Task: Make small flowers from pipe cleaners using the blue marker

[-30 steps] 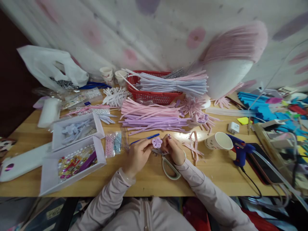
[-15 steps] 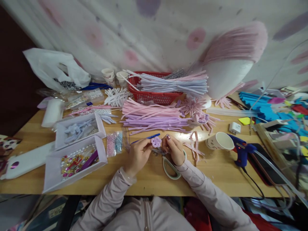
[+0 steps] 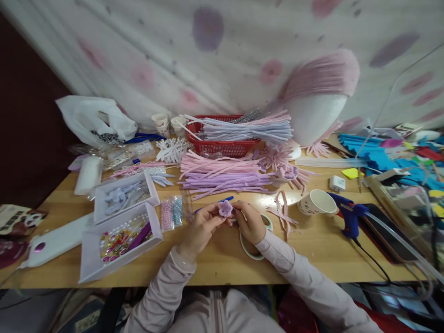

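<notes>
A small light-purple flower (image 3: 225, 209), apparently bent from fuzzy pipe cleaner, is pinched between the thumb and fingers of my left hand (image 3: 201, 229). Just to its right, my right hand (image 3: 250, 221) has its fingers pressed together. Whatever sits between those fingertips is hidden. Pale-handled scissors (image 3: 249, 253) lie on the table, partly covered by my right hand. Behind my hands a blue pen (image 3: 226, 199) shows in part. Bundles of purple pipe cleaners (image 3: 225, 181) and pink pipe cleaners (image 3: 218, 163) lie beyond.
To the left stand white boxes of beads and gems (image 3: 121, 245) and small bead packets (image 3: 171, 213). On the right are a paper cup (image 3: 317, 203), a blue glue gun (image 3: 350, 212) and a phone (image 3: 385, 231). A red basket (image 3: 222, 148) and a mannequin head (image 3: 315, 113) stand behind.
My right hand has come closer to the flower, and its fingers now meet near the petals. The flower has tilted slightly in my left hand. The camera view has shifted a little.
</notes>
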Action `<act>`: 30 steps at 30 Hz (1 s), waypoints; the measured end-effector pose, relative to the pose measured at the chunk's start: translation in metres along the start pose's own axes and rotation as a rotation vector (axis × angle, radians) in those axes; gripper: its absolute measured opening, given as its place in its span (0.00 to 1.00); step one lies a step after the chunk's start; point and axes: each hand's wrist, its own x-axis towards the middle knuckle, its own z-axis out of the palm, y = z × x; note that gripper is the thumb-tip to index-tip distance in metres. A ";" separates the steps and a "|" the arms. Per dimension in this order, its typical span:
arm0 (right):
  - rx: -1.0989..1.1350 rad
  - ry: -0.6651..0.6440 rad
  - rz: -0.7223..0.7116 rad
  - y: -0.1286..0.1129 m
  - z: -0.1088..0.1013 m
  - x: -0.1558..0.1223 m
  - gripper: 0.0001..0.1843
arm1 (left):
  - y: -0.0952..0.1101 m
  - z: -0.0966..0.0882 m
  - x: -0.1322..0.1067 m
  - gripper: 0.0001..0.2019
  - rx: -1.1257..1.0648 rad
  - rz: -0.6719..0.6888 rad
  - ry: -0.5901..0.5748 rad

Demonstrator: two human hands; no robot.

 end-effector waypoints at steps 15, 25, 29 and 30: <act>-0.261 -0.028 -0.196 -0.033 -0.004 0.015 0.14 | 0.018 -0.006 -0.010 0.15 -0.325 -0.171 -0.043; 0.420 -0.271 0.308 -0.054 -0.011 0.019 0.08 | 0.012 -0.022 -0.009 0.15 -0.326 -0.301 -0.175; 1.041 -0.425 0.781 -0.048 -0.006 0.018 0.07 | 0.018 -0.028 -0.010 0.16 -0.116 -0.250 -0.306; 1.141 -0.489 0.850 -0.046 -0.005 0.018 0.07 | 0.020 -0.030 -0.010 0.16 -0.043 -0.240 -0.341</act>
